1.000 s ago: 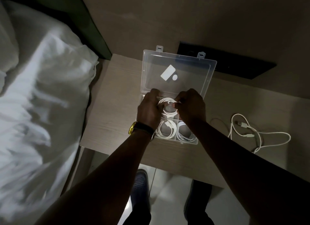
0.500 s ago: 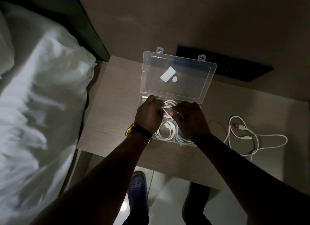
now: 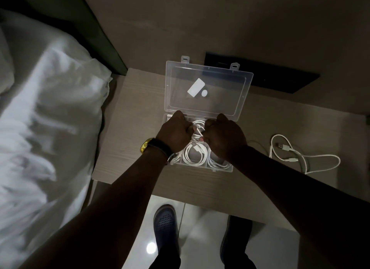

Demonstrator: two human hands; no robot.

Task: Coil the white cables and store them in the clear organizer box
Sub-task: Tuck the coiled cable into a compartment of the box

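Progress is judged well advanced: coiled cables are seen in the organizer box, a further coil is pinched by left hand and right hand over a rear compartment, one loose cable is left on the table.

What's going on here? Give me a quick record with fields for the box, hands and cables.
Box: clear plastic organizer box, lid open, on the light wooden table
Left hand: over the box, gripping a white cable
Right hand: gripping the same cable
Stored: coiled white cables in the front compartments
Left out: loose white cable on the table, to the right
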